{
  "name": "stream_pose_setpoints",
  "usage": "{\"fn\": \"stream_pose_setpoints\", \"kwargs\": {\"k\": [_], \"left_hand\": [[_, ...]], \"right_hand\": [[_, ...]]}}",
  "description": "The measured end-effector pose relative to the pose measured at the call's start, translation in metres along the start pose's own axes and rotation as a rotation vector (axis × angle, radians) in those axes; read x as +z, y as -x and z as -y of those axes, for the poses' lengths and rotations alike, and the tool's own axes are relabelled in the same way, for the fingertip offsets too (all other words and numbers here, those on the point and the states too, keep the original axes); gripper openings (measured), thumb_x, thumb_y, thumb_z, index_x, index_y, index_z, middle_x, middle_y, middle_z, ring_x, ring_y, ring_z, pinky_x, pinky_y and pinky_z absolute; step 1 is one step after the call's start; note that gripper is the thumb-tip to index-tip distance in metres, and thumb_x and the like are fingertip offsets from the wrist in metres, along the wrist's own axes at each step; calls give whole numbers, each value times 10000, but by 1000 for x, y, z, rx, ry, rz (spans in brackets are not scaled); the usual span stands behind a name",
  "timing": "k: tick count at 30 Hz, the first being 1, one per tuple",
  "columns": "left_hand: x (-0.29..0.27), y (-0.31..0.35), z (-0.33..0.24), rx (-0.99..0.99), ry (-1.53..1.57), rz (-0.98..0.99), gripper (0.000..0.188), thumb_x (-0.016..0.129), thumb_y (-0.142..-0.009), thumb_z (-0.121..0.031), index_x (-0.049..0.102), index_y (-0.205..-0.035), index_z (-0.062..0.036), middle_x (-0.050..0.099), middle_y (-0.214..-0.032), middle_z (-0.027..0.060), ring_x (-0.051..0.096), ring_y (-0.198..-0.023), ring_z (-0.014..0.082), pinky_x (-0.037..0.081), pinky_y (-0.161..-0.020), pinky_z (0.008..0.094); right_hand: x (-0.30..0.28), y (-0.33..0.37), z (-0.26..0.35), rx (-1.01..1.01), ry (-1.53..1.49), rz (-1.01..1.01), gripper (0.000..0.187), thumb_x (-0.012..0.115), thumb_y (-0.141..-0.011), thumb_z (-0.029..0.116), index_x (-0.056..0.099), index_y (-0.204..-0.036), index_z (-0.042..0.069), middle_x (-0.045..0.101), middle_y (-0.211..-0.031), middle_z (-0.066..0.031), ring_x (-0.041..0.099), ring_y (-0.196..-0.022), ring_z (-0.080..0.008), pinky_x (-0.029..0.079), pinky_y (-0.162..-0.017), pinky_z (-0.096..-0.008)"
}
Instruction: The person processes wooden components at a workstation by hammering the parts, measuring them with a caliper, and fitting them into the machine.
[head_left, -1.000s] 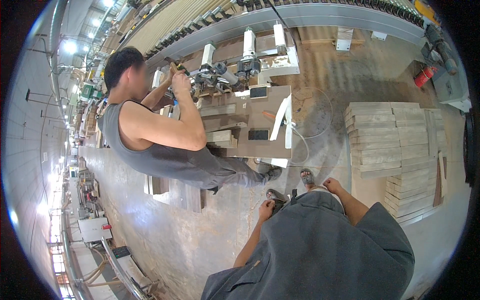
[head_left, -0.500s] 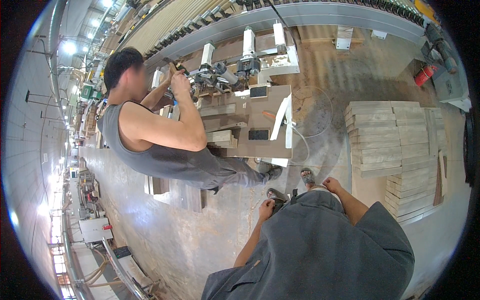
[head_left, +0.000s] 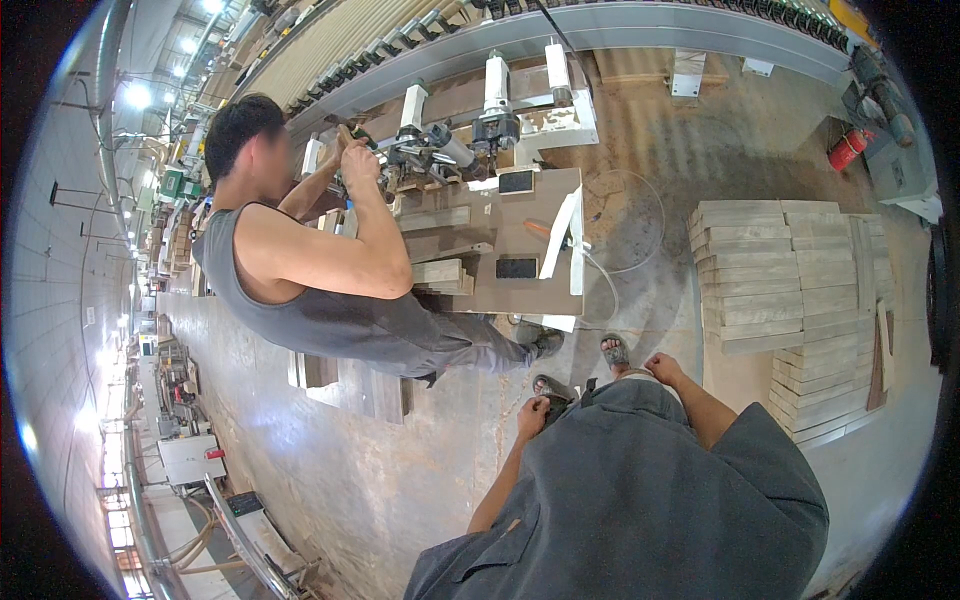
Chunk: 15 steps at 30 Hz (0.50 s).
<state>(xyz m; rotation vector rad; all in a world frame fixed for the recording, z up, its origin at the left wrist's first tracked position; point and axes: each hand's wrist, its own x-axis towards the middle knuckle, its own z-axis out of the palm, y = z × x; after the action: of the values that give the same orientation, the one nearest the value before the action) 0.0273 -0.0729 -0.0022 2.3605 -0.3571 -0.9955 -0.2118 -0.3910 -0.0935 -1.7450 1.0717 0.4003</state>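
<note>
My left hand is closed, fingers curled, beside the hem of my dark grey shirt. On the other side of the hem my right hand is closed too. Whatever either hand holds, if anything, is hidden. My sandalled feet stand between them on the floor. At the left, a co-worker in a grey sleeveless top leans to a workbench, both hands raised by a machine and one gripping a hammer-like tool. Wood strips lie on the bench.
Stacked grey wood boards stand to my right. Another board stack sits behind the co-worker. A thin hose trails from the bench onto the floor. A red fire extinguisher is at the far right.
The co-worker's head and upper body have shifted very slightly left. My hands stay where they were.
</note>
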Motion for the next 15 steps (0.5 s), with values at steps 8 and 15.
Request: {"fn": "stream_pose_setpoints", "kwargs": {"k": [8,15], "left_hand": [[1,0,0,4,-15,-14,359,584,-825,-407,639,-991,-93,668,-840,96,638,-811,240,479,-724,341],[1,3,-3,5,11,-8,334,592,-828,-381,641,-988,-91,668,-837,94,638,-796,229,481,-716,334]], "right_hand": [[-2,3,5,-65,32,-26,327,610,-775,347,659,-886,43,648,-905,-160,616,-862,-297,479,-756,-366],[3,-3,-2,-29,22,-15,332,597,-774,352,666,-872,43,650,-893,-159,621,-848,-295,481,-751,-357]]}}
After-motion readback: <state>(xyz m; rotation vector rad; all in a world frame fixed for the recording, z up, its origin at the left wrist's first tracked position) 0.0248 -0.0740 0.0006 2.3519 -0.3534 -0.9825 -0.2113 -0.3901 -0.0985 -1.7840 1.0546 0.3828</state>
